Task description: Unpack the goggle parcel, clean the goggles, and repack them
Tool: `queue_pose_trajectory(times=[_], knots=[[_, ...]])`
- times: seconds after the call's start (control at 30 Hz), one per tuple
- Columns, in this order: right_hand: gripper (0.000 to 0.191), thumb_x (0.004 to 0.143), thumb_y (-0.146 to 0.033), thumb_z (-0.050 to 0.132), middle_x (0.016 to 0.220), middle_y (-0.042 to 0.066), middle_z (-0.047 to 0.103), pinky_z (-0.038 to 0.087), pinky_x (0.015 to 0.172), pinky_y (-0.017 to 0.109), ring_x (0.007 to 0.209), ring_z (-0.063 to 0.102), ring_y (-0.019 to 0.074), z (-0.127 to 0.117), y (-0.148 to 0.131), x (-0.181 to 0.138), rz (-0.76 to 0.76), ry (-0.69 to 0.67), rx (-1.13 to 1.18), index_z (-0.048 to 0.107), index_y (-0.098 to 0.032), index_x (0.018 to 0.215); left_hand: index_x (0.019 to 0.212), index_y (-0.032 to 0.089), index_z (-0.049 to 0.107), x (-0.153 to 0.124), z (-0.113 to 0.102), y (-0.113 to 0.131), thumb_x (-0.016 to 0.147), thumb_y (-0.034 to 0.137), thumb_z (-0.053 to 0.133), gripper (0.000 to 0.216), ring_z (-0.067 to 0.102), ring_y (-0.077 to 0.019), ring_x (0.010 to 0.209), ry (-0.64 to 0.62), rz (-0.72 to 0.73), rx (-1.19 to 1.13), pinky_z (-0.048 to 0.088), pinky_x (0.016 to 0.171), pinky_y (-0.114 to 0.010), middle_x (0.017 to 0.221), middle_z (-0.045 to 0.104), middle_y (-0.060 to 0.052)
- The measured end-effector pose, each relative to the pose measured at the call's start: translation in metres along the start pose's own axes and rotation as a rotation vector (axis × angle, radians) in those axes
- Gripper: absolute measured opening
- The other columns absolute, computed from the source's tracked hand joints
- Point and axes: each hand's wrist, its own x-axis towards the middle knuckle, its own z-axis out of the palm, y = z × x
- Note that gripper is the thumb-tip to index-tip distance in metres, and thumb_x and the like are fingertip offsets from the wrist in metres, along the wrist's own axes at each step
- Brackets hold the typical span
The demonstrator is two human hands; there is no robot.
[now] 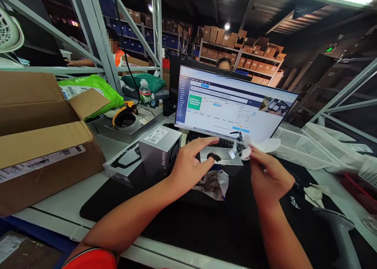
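My left hand (pixel 188 163) reaches over the desk, thumb and forefinger spread apart with nothing between them. Close to its thumb lies a coiled black cable (pixel 214 156) on an open silver box (pixel 232 160). My right hand (pixel 269 172) pinches a thin white piece (pixel 266 145), paper or cloth, partly hidden by the fingers. Beside it shows a small clear plastic bit (pixel 235 151), blurred; whether I hold that too is unclear. Below sits a grey drawstring pouch (pixel 216 185). Left of my left hand stands a silver box (pixel 160 149) marked "Wakening", next to a flatter silver box (pixel 125 163).
A monitor (pixel 218 108) and keyboard (pixel 226 142) are behind my hands. An open cardboard carton (pixel 44 163) fills the left. White perforated baskets (pixel 306 149) stand right, a handheld scanner (pixel 338 225) front right. A tape dispenser (pixel 125 118) and bottle (pixel 144 93) stand back left. Two people are beyond.
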Motion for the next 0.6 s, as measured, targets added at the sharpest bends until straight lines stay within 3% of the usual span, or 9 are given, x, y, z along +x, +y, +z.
queue_pose_trajectory(times=[0.07,0.13,0.2,0.27,0.37,0.5,0.6], knots=[[0.011,0.077,-0.023,0.084,0.080,0.001,0.078,0.061,0.071,0.029,0.073,0.074,0.0177,0.005,0.011,0.005,0.461,0.098,0.290,0.078,-0.022,0.087,0.123,0.025,0.070,0.000,0.001,0.000,0.079,0.003,0.062,0.050,0.069,-0.0168,0.113,0.021,-0.054,-0.081,0.054,0.103,-0.027,0.120,0.075,0.000],[0.022,0.066,-0.028,0.091,0.075,0.000,0.076,0.060,0.063,0.025,0.066,0.071,0.0144,0.012,0.010,0.006,0.848,0.094,0.669,0.076,-0.021,0.081,0.123,0.024,0.070,0.000,0.002,0.000,0.079,0.003,0.063,0.049,0.069,-0.0173,0.113,0.037,-0.064,-0.132,0.054,0.104,-0.027,0.120,0.075,-0.001],[0.029,0.059,-0.027,0.094,0.083,-0.001,0.077,0.059,0.062,0.021,0.069,0.070,0.0122,0.021,-0.001,0.004,1.106,0.001,0.966,0.075,-0.022,0.081,0.122,0.023,0.070,0.000,0.004,-0.001,0.078,0.002,0.064,0.049,0.069,-0.0179,0.114,0.040,-0.064,-0.150,0.053,0.106,-0.029,0.120,0.074,-0.002],[0.033,0.057,-0.026,0.095,0.091,0.000,0.079,0.059,0.064,0.018,0.075,0.071,0.0120,0.028,-0.016,0.000,1.241,-0.076,1.130,0.076,-0.024,0.084,0.123,0.023,0.070,-0.001,0.007,-0.003,0.078,0.002,0.064,0.050,0.069,-0.0182,0.114,0.028,-0.070,-0.157,0.053,0.108,-0.030,0.120,0.074,-0.002],[0.033,0.059,-0.029,0.095,0.091,0.001,0.079,0.059,0.067,0.020,0.076,0.072,0.0136,0.033,-0.034,-0.009,1.251,-0.138,1.200,0.078,-0.026,0.087,0.124,0.021,0.069,-0.003,0.012,-0.005,0.077,0.002,0.063,0.051,0.070,-0.0180,0.113,-0.001,-0.103,-0.230,0.054,0.107,-0.029,0.121,0.074,-0.003],[0.029,0.067,-0.038,0.092,0.091,0.003,0.080,0.060,0.075,0.030,0.079,0.073,0.0192,0.027,-0.035,-0.016,1.061,-0.280,1.110,0.081,-0.027,0.091,0.123,0.020,0.069,-0.005,0.014,-0.002,0.074,0.001,0.062,0.053,0.071,-0.0165,0.110,-0.024,-0.142,-0.297,0.056,0.104,-0.026,0.120,0.075,-0.002],[0.033,0.080,-0.047,0.081,0.107,0.006,0.078,0.058,0.089,0.040,0.096,0.073,0.0255,0.020,-0.031,-0.016,0.908,-0.442,1.140,0.080,-0.029,0.108,0.122,0.020,0.070,-0.004,0.010,0.003,0.073,0.002,0.060,0.053,0.072,-0.0159,0.109,0.005,-0.125,-0.292,0.057,0.102,-0.025,0.118,0.076,-0.001]])
